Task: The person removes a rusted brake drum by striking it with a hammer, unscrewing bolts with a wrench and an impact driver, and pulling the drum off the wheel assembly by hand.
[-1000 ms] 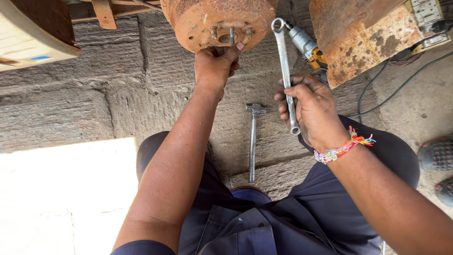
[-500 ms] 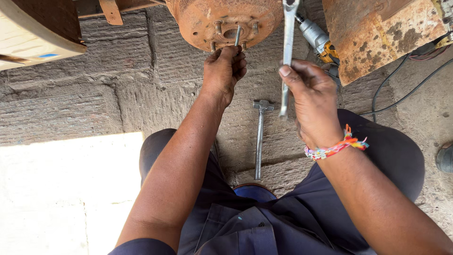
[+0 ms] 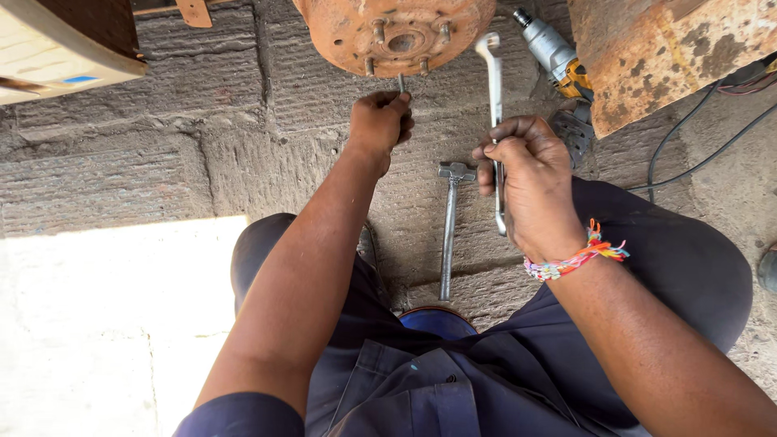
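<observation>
Both hands were closed: the left hand (image 3: 380, 121) pinched a thin pin (image 3: 401, 82) below the rusty hub (image 3: 396, 32), while the right hand (image 3: 526, 174) gripped a wrench (image 3: 494, 89). Holding the pin straight seemed wise.

Drum hub (image 3: 394, 32) ahead on paving, left hand (image 3: 380, 121) below it, wrench (image 3: 494, 113) right of that, hammer (image 3: 449, 235) between arms, power tool (image 3: 554, 53) far right.

A rusted, rough metal hub (image 3: 394, 32) is seen; the wrench (image 3: 494, 105) is of bright, smooth steel; the floor (image 3: 121, 162) is coarse stone.
</observation>
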